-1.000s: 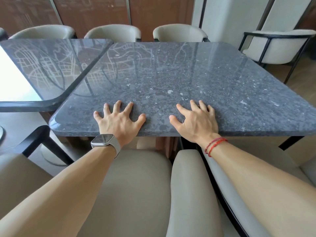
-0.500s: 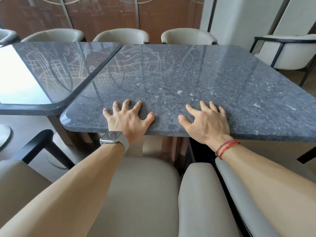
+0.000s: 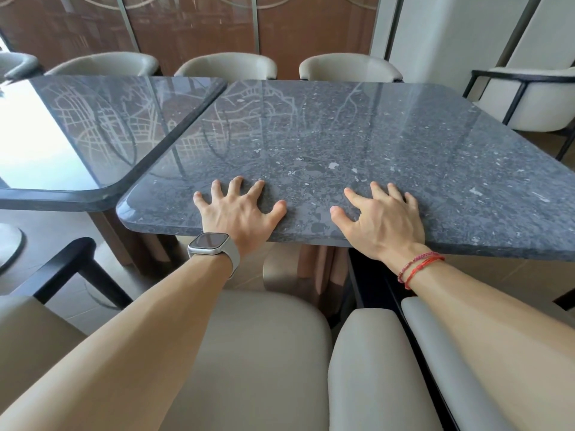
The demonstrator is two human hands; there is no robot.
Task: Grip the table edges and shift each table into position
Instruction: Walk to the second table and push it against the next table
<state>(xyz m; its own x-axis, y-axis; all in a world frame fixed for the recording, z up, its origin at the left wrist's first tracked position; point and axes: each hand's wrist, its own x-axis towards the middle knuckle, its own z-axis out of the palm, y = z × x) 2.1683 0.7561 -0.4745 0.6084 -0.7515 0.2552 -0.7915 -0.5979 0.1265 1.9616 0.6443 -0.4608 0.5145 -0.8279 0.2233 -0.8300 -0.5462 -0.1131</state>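
A dark grey speckled stone table (image 3: 373, 135) stands in front of me, skewed, its near left corner close to the rounded corner of a second glossy dark table (image 3: 93, 135) on the left. My left hand (image 3: 239, 209), with a watch on the wrist, lies flat on the stone top just inside the near edge, fingers spread. My right hand (image 3: 382, 219), with red wrist cords, lies flat the same way a little to the right. Neither hand curls around the edge.
A beige chair (image 3: 264, 353) sits under my arms, another beige chair (image 3: 367, 368) beside it at right. Three beige chairs (image 3: 227, 65) line the far side. A white armchair with a black frame (image 3: 529, 101) stands at far right. A dark armrest (image 3: 62, 265) is at left.
Both hands stay flat on the stone top. The table's near edge and my hands now sit farther from the chair below me and further right in the view.
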